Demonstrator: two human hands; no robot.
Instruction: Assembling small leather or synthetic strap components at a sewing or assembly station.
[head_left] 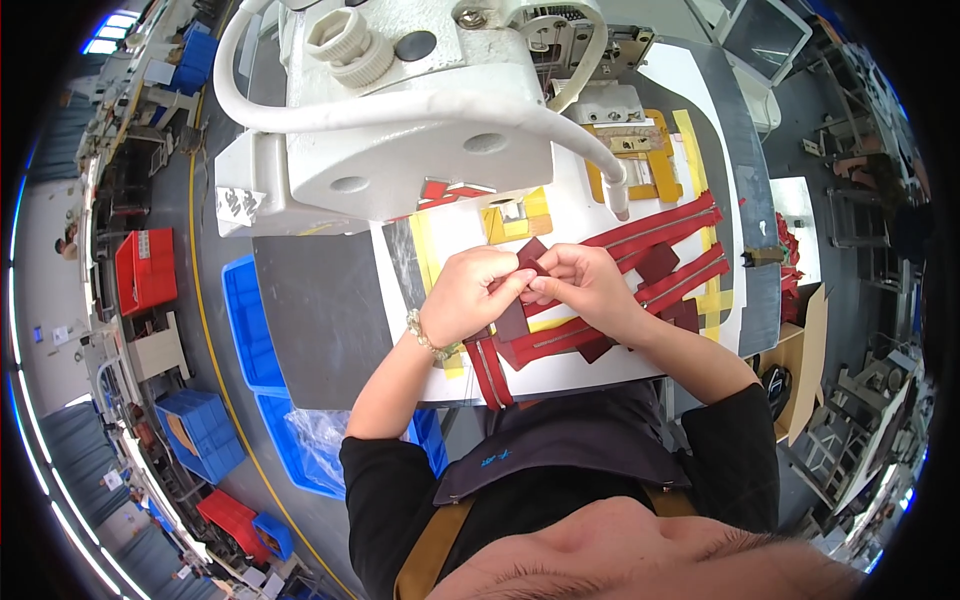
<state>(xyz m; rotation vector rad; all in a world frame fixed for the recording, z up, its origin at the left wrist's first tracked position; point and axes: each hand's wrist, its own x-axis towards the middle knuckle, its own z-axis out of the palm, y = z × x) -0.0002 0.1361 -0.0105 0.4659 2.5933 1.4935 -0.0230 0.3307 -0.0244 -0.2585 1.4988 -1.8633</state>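
Fingertips pinched together, my left hand [468, 296] and my right hand [592, 286] meet over the worktable. Between them they hold a small dark maroon fabric piece [534, 250], part of it hidden by the fingers. Red zipper strips [660, 228] with metal teeth lie slanting to the right of my hands. Another red zipper [552, 340] runs just below them, and a short zipper end [490, 372] hangs toward the table's near edge. Maroon fabric tabs [657, 263] lie against the strips. A further maroon piece [512, 320] shows under my left hand.
A large white sewing machine [420, 160] with a thick white hose overhangs the far side. Yellow tape [425, 255] marks the white work sheet [385, 285]. Blue bins [250, 325] stand at the left, a cardboard box [808, 365] at the right.
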